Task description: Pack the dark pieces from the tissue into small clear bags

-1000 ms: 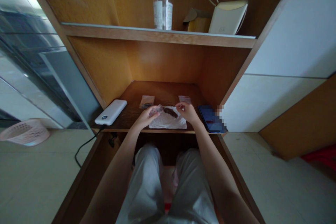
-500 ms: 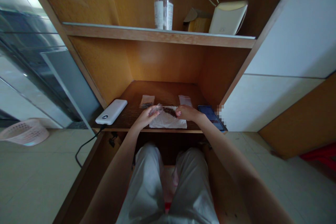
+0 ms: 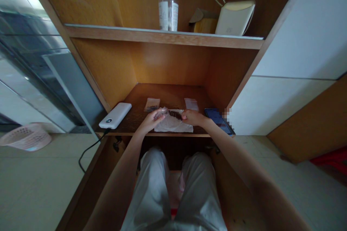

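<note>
My left hand (image 3: pixel 152 120) is closed on a small clear plastic bag (image 3: pixel 162 112), which sits above the left side of a white sheet (image 3: pixel 173 126). A strip of small dark brown pieces (image 3: pixel 175 114) lies on that sheet between my two hands. My right hand (image 3: pixel 191 117) has its fingers pinched together at the right end of the dark pieces; what is between the fingertips is too small to tell. Behind my left hand is a small bag with dark slender bits (image 3: pixel 152 105). A clear zip bag (image 3: pixel 191 104) lies flat behind my right hand.
A white power bank (image 3: pixel 115 115) with a black cable is on the left of the board, a phone (image 3: pixel 218 120) on the right. The upper shelf (image 3: pixel 162 36) holds a bottle (image 3: pixel 168 9) and a cream device (image 3: pixel 235 18). My knees are under the front edge.
Both hands stay almost where they were, with only slight finger movement. The view has shifted very slightly; the things on the board have not moved.
</note>
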`<state>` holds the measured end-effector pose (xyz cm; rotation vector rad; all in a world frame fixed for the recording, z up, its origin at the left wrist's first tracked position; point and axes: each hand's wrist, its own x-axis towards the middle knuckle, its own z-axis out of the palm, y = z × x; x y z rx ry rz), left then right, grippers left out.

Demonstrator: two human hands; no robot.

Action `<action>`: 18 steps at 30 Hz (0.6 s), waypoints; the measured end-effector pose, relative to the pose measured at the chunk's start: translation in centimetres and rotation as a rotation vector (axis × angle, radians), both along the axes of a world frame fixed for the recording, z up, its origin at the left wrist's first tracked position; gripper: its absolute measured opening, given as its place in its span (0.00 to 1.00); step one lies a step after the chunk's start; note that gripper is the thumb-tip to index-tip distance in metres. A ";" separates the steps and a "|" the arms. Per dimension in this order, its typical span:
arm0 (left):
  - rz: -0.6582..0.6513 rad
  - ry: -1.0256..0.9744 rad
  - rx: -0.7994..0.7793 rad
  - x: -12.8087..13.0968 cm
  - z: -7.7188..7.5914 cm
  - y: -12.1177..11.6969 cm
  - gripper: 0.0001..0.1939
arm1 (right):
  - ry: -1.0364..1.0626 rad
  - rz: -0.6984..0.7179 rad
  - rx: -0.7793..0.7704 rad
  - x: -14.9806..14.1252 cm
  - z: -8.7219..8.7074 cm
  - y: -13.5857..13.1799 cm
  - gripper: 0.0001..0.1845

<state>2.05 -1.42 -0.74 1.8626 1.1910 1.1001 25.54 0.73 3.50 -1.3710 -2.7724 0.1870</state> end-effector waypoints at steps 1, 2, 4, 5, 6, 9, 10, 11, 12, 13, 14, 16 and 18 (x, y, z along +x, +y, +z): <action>-0.001 0.003 0.001 0.0 0.0 0.0 0.28 | 0.040 -0.009 0.002 0.0 0.0 0.1 0.12; -0.002 0.006 0.002 0.0 0.1 -0.1 0.28 | 0.098 -0.024 0.004 -0.1 0.0 0.1 0.10; -0.009 0.012 0.005 0.0 0.1 -0.1 0.28 | 0.265 -0.048 0.018 -0.4 0.2 0.3 0.08; -0.012 0.013 0.006 0.0 0.1 -0.1 0.28 | 0.358 -0.043 0.032 -0.7 0.3 0.4 0.07; -0.014 0.015 0.005 0.0 0.1 -0.1 0.28 | 0.445 -0.023 0.051 -1.0 0.4 0.6 0.07; 0.001 0.019 0.005 -0.1 -0.2 0.1 0.29 | 0.608 0.056 0.123 -2.7 0.5 0.9 0.05; 0.005 0.021 0.003 -0.1 -0.3 0.1 0.29 | 0.633 0.066 0.131 -3.4 0.4 0.9 0.05; 0.005 0.022 0.001 -0.1 -0.4 0.2 0.29 | 0.651 0.071 0.128 -4.0 0.2 1.0 0.05; 0.002 0.022 0.000 -0.2 -0.5 0.3 0.29 | 0.670 0.074 0.120 -4.6 0.0 1.0 0.04; -0.003 0.020 0.000 -0.2 -0.6 0.4 0.29 | 0.692 0.079 0.103 -5.1 -0.2 1.1 0.05; -0.010 0.017 0.003 -0.2 -0.7 0.4 0.29 | 0.723 0.082 0.081 -5.5 -0.4 1.1 0.05; -0.026 0.004 0.018 -0.3 -0.8 0.5 0.28 | 0.790 0.078 0.028 -5.7 -0.7 1.3 0.08; -0.046 -0.006 0.031 -0.4 -1.0 0.6 0.27 | 0.828 0.046 -0.012 -5.3 -0.6 1.4 0.10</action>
